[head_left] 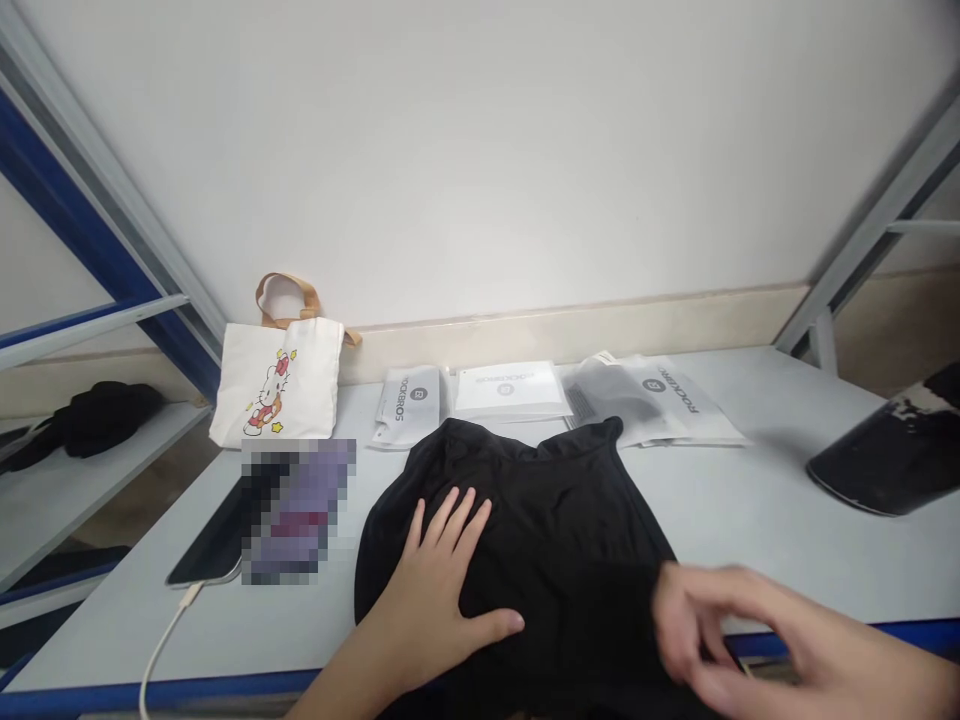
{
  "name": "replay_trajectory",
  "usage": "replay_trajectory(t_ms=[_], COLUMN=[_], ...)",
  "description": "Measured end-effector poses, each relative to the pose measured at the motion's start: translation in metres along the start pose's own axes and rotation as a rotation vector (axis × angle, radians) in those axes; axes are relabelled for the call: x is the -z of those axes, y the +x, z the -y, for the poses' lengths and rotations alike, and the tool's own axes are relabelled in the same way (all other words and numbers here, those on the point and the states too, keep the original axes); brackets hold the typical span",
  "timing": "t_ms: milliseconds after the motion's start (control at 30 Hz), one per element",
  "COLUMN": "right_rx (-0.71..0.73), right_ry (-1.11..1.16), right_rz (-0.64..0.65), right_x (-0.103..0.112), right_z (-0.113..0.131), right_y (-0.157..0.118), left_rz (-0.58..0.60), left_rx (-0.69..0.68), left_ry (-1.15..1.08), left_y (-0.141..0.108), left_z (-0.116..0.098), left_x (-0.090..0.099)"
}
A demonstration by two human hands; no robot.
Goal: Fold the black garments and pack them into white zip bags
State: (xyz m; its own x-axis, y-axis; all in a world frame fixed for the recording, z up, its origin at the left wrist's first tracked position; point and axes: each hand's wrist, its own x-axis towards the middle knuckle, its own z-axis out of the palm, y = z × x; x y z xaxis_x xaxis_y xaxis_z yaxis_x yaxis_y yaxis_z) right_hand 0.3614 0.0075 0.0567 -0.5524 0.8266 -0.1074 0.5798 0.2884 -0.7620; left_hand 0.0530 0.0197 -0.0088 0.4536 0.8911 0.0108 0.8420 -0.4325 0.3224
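Note:
A black cloth garment (547, 510) lies spread over the front of the table, its lower part running over the front edge. My left hand (442, 580) rests flat on it, fingers spread and thumb pointing right. At the garment's right side is my right hand (720, 630), smeared by motion. Its fingers are curled around a dark fold of the cloth, though the exact grip is blurred.
Along the wall lie a small frosted pouch (410, 405), a white packet (510, 390) and a larger frosted bag (652, 400). A white tote (277, 385) stands left, behind a cabled tablet (214, 535). A dark curved object (892, 450) sits right.

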Motion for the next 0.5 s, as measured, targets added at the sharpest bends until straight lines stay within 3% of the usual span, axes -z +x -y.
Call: replay_trajectory(t_ms=[133, 267, 333, 500], right_rx=[0.086, 0.196, 0.17, 0.09], right_ry=[-0.32, -0.607, -0.662, -0.676], right_rz=[-0.172, -0.209, -0.22, -0.245], right_x=[-0.008, -0.021, -0.021, -0.01], right_z=[-0.018, -0.039, -0.048, -0.062], right_y=[0.045, 0.103, 0.121, 0.132], left_rz=[-0.058, -0.139, -0.143, -0.057], left_rx=[-0.017, -0.169, -0.179, 0.063], left_ry=[0.054, 0.125, 0.142, 0.107], left_y=[0.005, 0.028, 0.044, 0.064], left_z=[-0.013, -0.027, -0.019, 0.031], left_x=[0.008, 0.02, 0.023, 0.021])
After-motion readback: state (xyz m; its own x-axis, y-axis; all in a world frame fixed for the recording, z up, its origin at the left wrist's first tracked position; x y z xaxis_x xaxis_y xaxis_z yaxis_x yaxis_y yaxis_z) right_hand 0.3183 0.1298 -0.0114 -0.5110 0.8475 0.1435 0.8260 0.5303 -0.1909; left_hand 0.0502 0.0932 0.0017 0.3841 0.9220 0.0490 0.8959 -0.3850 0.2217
